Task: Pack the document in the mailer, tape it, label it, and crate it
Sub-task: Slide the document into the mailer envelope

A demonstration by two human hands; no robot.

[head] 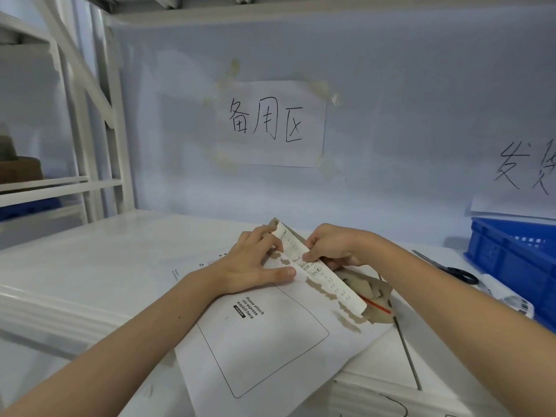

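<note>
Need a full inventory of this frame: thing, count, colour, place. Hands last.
mailer: 1, white with torn brown flap, flat on the table, centre
document: 1, pale handwritten sheet, folded, at the mailer's open mouth
table: 1, white, under everything
scissors: 1, black handles, on the table right of the mailer
crate: 1, blue, far right on the table
tape roll: seemingly 1, clear, beside the crate
wall signs: 2, white with black handwriting, back wall
shelf frame: 1, white, left
left hand: fingers flat, pressing the mailer
right hand: grip pinching the document
</note>
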